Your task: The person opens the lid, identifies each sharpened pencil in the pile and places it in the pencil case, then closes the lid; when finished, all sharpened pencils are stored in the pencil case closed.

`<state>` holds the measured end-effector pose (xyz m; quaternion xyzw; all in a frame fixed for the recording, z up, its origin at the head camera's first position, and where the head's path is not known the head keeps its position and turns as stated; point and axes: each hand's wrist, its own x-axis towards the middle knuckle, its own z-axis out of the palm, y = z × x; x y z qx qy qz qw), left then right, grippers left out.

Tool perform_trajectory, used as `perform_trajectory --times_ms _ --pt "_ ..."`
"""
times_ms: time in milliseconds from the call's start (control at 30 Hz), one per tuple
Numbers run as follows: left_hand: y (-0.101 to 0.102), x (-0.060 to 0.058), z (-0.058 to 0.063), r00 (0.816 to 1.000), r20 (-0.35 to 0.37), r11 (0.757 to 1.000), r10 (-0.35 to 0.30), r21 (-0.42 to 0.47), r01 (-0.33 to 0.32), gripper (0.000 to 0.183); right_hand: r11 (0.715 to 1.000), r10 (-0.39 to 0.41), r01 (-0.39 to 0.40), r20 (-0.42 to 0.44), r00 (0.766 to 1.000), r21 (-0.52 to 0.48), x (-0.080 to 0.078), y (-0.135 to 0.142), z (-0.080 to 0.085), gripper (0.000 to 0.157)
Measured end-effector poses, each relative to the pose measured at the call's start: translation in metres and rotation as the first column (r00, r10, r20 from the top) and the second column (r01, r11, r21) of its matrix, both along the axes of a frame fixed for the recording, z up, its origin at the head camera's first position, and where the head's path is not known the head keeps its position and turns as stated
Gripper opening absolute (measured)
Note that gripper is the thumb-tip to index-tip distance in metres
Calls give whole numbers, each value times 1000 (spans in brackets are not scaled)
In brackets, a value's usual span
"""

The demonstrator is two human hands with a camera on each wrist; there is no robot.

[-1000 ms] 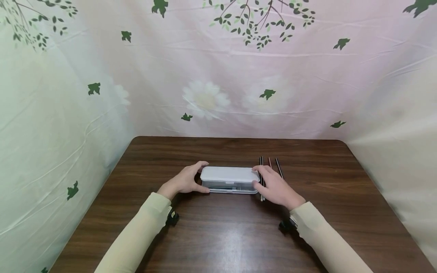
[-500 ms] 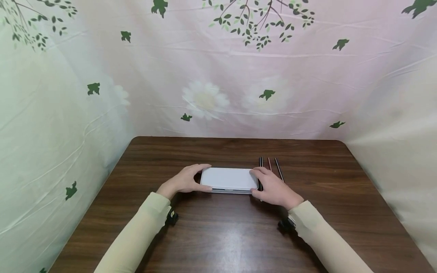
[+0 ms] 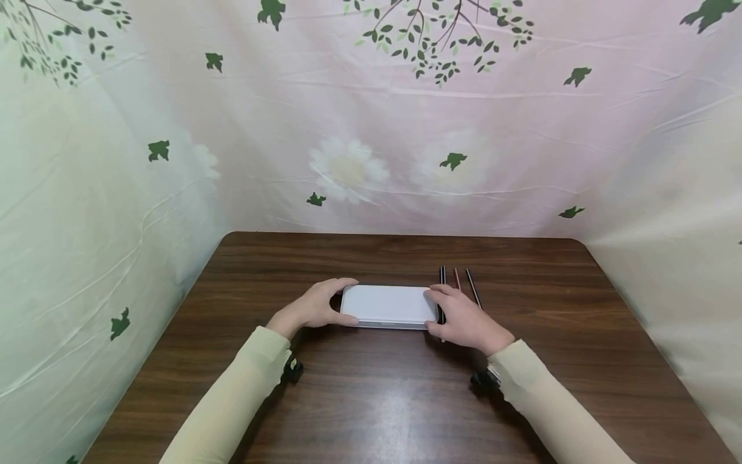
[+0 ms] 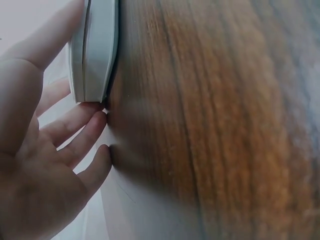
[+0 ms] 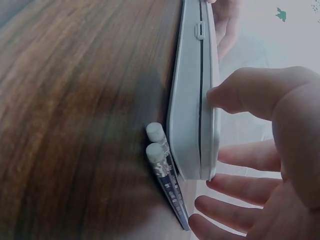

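A white, oblong pencil case (image 3: 390,303) lies across the table with its lid down. My left hand (image 3: 313,305) holds its left end, thumb along the front edge and fingers around the back corner. The left wrist view shows the fingertips by the end of the case (image 4: 95,60). Over at the right end, my right hand (image 3: 464,318) spans the case, with its thumb on the lid's front edge and its fingers toward the back. A narrow seam and a small clasp (image 5: 200,30) show along the front side. The inside of the case is hidden.
Two dark pencils (image 5: 170,182) with white erasers lie against the case's right end, partly under my right hand. Just right of them are a reddish pencil (image 3: 457,278) and another dark pencil (image 3: 472,287). A patterned cloth (image 3: 382,116) hangs behind the brown wooden table (image 3: 371,399).
The pencil case's lid has come down from partly raised to shut, hiding the inside. Both hands have shifted slightly inward over the case's ends.
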<state>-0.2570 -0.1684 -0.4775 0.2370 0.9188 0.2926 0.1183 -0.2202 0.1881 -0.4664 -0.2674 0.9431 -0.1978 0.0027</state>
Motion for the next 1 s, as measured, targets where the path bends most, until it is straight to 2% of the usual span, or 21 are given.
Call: perform_trajectory --times_ms 267,633,833,1000 --pt "3 0 -1 1000 -8 1000 1 -7 -1 94 1000 3 -3 0 1000 -23 2 -2 0 68" --pt "1 0 0 1000 -22 1000 -8 -13 8 95 1000 14 -14 -32 999 -1 3 -2 -2 64" --pt "1 0 1 1000 6 1000 -3 2 3 101 999 35 -33 -68 997 20 4 0 -4 63" --pt "-3 -4 -2 998 60 999 3 54 -6 106 999 14 -16 -52 999 -49 7 7 -3 66"
